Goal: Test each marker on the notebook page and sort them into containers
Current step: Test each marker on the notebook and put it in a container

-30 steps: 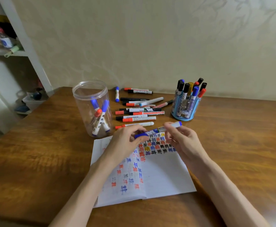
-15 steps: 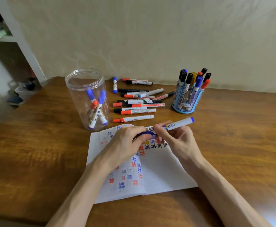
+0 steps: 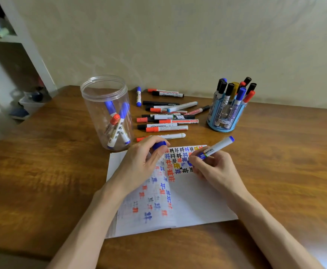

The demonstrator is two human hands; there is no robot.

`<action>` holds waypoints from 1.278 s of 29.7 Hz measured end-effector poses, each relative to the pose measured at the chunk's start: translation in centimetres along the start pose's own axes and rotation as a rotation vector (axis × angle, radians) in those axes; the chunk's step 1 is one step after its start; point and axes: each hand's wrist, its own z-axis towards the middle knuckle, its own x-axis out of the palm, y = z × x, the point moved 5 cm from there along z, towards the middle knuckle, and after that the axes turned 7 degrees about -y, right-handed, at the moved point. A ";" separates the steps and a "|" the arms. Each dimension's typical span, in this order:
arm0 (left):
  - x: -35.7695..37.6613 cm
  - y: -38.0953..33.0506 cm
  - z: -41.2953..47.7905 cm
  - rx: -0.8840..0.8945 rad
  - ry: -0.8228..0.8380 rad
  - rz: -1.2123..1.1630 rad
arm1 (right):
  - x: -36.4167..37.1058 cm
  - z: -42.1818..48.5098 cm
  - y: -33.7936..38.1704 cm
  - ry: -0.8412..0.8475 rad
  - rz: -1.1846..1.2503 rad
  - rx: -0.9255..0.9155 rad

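Note:
An open notebook (image 3: 195, 199) lies on the wooden table, its pages covered with red, blue, black and yellow test marks. My right hand (image 3: 215, 169) grips a white marker with a blue end (image 3: 218, 146), its tip down on the marked page. My left hand (image 3: 141, 162) holds the marker's blue cap (image 3: 159, 145) between its curled fingers, resting over the left page. A clear plastic jar (image 3: 108, 105) at the left holds three markers. A blue pen holder (image 3: 226, 115) at the right holds several markers upright. Several loose markers (image 3: 164, 117) lie between them.
The wall runs close behind the table. A white shelf unit (image 3: 22, 45) with small items stands at the far left, beyond the table's left edge. Bare wood shows to the left and right of the notebook.
The cap has come off the blue marker and stays in my left hand. My right hand has swung the marker's tip down onto the page. The view has shifted slightly.

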 end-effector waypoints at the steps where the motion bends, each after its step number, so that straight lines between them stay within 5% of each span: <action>1: 0.0 0.1 -0.1 0.005 -0.001 0.009 | 0.2 -0.2 0.1 0.012 -0.032 -0.027; 38: 0.7 1.5 -0.3 0.023 0.067 0.130 | 1.2 -1.0 0.5 -0.040 -0.225 -0.252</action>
